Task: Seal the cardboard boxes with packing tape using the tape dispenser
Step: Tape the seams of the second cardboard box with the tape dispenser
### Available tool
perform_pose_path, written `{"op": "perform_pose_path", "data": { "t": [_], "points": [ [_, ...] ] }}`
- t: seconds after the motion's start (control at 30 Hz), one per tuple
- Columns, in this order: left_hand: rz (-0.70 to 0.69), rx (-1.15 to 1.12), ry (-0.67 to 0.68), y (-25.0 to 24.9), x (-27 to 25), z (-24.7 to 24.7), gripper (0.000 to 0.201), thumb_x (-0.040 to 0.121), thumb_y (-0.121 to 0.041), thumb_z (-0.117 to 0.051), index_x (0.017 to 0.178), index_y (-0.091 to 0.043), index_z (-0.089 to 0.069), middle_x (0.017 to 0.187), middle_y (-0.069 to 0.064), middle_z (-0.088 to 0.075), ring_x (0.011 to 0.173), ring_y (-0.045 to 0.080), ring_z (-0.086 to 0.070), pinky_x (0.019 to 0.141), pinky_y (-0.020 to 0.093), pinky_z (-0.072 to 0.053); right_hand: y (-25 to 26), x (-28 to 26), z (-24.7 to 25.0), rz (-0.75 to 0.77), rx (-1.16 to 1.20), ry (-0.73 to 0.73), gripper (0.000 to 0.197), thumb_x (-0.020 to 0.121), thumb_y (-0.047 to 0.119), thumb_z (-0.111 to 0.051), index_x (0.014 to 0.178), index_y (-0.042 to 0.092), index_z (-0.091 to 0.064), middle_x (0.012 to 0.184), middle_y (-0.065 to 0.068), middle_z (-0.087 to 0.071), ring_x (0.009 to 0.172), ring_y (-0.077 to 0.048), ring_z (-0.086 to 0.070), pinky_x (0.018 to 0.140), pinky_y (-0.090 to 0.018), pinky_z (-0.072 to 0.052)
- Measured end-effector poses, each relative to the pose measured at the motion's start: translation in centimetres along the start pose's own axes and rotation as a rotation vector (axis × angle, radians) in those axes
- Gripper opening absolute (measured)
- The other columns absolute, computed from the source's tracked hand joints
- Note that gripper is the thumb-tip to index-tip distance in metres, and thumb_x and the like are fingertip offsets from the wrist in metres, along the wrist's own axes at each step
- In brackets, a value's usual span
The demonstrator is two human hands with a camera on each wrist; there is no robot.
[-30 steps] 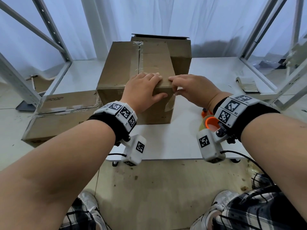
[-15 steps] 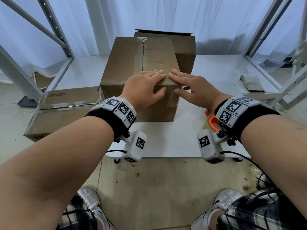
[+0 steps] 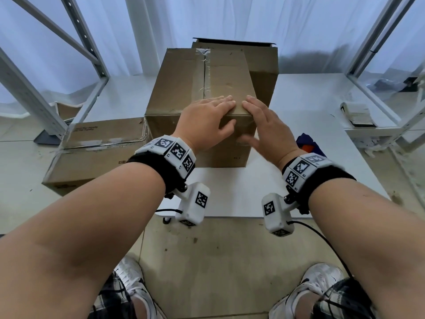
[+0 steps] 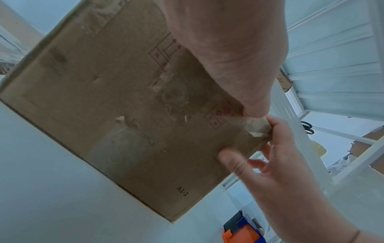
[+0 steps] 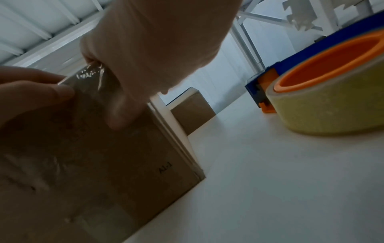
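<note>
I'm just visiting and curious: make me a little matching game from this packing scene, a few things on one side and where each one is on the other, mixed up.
Things:
1. tape dispenser
2. taped box
3. open box
4. flat box

Places:
A. directly behind the taped box
B. off the table's left edge, lower down
C. on the table beside the right hand
D. under both hands, the left hand on its top near edge

Pairs: 1-C, 2-D, 3-A, 4-B
</note>
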State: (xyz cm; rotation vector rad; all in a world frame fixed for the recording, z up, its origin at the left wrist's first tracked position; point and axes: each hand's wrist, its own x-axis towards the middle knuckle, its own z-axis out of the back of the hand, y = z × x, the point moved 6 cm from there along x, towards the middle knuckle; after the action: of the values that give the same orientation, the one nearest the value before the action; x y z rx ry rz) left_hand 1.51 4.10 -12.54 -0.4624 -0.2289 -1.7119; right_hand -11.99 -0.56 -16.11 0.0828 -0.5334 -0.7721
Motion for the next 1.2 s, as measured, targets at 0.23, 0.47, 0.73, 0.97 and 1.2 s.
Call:
{"op": "perform_pose_path", "data": {
  "t": [0.23,0.47,0.73,0.97,1.2],
  "points": [
    [0.006,0.01,-0.005,0.0,-0.2,0.0,0.049,0.094,-0.043,-0.047,0.138,-0.023,-0.048,0.142,-0.005,-0.049,0.131,0.014,-0.046,0.107,0.032,-0.035,0.7,0.3,0.7,0.069,-0.222,0.075,0.078,0.075,0.041,-0.077,0.137,0.007,-0.044,0.142,-0.014,-0.046,0.112,-0.035,-0.056,0.095,-0.046,-0.045],
    [-0.016,0.015,-0.004,0.2,0.0,0.0,0.048,0.095,-0.043,-0.046,0.139,-0.024,-0.048,0.142,-0.005,-0.048,0.131,0.013,-0.045,0.107,0.031,-0.035,0.1,1.0,2.6,0.078,0.014,-0.056,0.046,0.093,0.034,-0.054,0.132,0.009,-0.056,0.133,-0.012,-0.057,0.114,-0.034,-0.058,0.097,-0.04,-0.044],
    [-0.036,0.044,-0.063,0.3,-0.5,-0.3,0.042,0.099,-0.04,-0.041,0.136,-0.023,-0.051,0.139,-0.001,-0.052,0.129,0.02,-0.049,0.106,0.036,-0.035,-0.3,0.9,0.8,-0.016,0.089,0.027,0.06,0.089,0.028,-0.065,0.143,0.015,-0.041,0.151,-0.006,-0.037,0.13,-0.029,-0.046,0.106,-0.037,-0.038],
    [-0.053,0.236,-0.029,1.5,-1.8,-1.2,0.049,0.096,-0.041,-0.031,0.14,-0.022,-0.044,0.141,0.004,-0.049,0.128,0.026,-0.046,0.104,0.04,-0.035,-0.7,1.1,1.6,-0.023,0.161,-0.037,0.04,0.098,0.027,-0.048,0.138,0.017,-0.05,0.144,-0.005,-0.046,0.129,-0.027,-0.049,0.106,-0.025,-0.031],
    [0.218,0.196,0.048,7.7,-4.5,1.2,0.059,0.091,-0.058,-0.039,0.144,-0.032,-0.035,0.148,0.003,-0.037,0.138,0.028,-0.028,0.112,0.046,-0.014,0.2,0.3,0.0,-0.09,0.097,0.108,0.067,0.088,0.017,-0.066,0.146,0.018,-0.032,0.158,-0.007,-0.018,0.138,-0.029,-0.034,0.109,-0.042,-0.037]
  ]
}}
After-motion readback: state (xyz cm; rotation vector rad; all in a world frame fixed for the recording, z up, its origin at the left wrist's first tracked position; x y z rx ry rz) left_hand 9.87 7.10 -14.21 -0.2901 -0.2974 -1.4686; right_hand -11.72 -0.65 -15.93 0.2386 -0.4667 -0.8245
